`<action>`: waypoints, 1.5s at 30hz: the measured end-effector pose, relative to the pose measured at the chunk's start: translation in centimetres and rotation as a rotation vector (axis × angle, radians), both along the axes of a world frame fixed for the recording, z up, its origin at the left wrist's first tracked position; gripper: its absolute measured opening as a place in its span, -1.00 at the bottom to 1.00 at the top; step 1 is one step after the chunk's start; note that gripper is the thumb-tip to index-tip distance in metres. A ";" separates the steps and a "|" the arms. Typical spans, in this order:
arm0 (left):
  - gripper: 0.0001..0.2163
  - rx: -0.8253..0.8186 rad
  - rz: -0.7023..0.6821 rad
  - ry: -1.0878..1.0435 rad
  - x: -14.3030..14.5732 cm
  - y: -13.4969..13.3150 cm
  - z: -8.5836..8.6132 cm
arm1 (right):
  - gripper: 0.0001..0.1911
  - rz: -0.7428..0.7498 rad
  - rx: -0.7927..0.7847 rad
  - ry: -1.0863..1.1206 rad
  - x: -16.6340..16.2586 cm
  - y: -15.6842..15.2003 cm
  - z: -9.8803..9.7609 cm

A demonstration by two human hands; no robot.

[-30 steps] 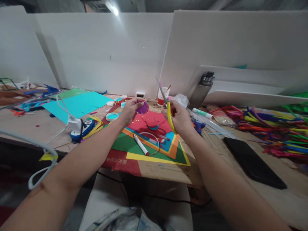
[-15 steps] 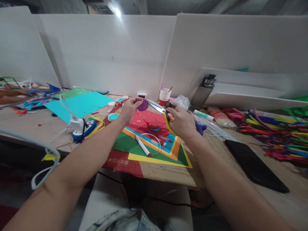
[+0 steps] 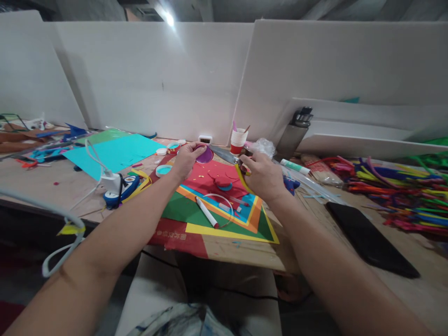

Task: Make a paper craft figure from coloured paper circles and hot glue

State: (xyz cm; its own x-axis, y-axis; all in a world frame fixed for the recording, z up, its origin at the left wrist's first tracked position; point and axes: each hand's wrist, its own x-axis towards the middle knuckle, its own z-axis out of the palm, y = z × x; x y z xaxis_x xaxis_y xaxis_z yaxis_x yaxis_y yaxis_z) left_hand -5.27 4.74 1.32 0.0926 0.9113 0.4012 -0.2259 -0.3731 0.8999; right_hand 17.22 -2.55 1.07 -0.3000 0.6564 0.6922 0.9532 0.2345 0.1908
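My left hand (image 3: 185,161) pinches a purple paper disc (image 3: 204,154) above the table. Yellow-handled scissors (image 3: 227,157) are gripped in my right hand (image 3: 262,175), their blades pointing left at the disc's edge. Below both hands lies a stack of coloured sheets (image 3: 224,210), red on blue on orange on green on yellow, with red paper circles (image 3: 226,175) on top. A white marker (image 3: 206,211) and a thin wire ring (image 3: 219,203) rest on the stack.
A cyan sheet (image 3: 112,151) lies at the left with white lids (image 3: 163,170) nearby. A charger with cable (image 3: 112,179) sits left of the stack. A paper cup (image 3: 238,140), a metal bottle (image 3: 293,133), a black phone (image 3: 371,238) and a heap of pipe cleaners (image 3: 395,191) stand to the right.
The scissors swung from upright to pointing left at the purple disc. My right hand moved slightly up and left; the left hand kept the disc.
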 end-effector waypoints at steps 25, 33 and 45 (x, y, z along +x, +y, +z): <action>-0.85 -0.150 -0.053 -0.090 0.2 0.0 -0.2 | -0.61 0.021 -0.130 -0.005 -0.2 0.2 -0.5; -0.84 -0.143 -0.035 -0.084 0.2 -0.2 -0.1 | -0.63 -0.013 -0.125 -0.006 -0.5 -0.1 -0.2; -0.83 -0.172 -0.052 -0.067 -0.2 0.4 -0.6 | -0.64 0.010 -0.167 -0.047 -0.6 0.2 -0.7</action>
